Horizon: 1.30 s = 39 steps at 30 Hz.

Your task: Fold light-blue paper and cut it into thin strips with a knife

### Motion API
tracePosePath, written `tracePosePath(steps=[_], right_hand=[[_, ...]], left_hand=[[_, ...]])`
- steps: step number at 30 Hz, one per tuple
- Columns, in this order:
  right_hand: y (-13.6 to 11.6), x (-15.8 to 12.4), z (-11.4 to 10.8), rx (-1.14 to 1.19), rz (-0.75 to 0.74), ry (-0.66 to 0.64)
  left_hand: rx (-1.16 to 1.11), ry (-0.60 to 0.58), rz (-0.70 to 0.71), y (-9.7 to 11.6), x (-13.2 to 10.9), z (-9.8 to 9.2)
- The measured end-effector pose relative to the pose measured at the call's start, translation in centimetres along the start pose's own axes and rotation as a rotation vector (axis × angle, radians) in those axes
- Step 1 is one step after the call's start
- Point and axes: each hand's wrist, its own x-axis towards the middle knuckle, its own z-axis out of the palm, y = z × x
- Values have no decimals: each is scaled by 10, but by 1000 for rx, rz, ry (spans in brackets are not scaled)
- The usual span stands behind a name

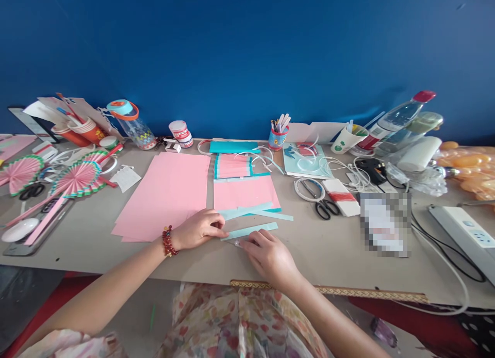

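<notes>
On the desk before me lies a light blue paper strip (253,230). The fingertips of my left hand (198,229), pinched together, hold its left end. Just below the strip, my right hand (273,252) is closed, its thumb and finger around something small and whitish that I cannot make out. Two more pale blue strips (280,214) lie crossed beyond my hands. They rest partly on a pink sheet with teal edges (247,193). A stack of pink paper (166,193) lies beside my left hand.
Scissors (327,209), a white card wound with red cord (342,197) and a power strip (469,234) lie to the right. Pink folded paper fans (81,178) are at left. Bottles, including a tilted cola-type bottle (394,121), and cups line the blue wall.
</notes>
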Motion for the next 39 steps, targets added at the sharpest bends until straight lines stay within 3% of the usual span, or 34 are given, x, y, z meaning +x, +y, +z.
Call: tracePosePath(steps=[8, 15, 20, 25, 30, 39], right_hand=[[-3, 3, 4, -2, -25, 15], [-8, -13, 0, 115, -74, -26], [9, -34, -12, 247, 30, 47], [36, -53, -26, 220, 179, 169], [52, -58, -36, 167, 333, 244], [56, -52, -30, 170, 341, 275]], left_hand=[[34, 2, -17, 3, 1, -1], [0, -13, -45, 6, -3, -2], [19, 57, -201, 27, -4, 4], [94, 135, -301, 43, 9, 17], [127, 120, -276, 42, 17, 14], [52, 176, -373, 29, 27, 4]])
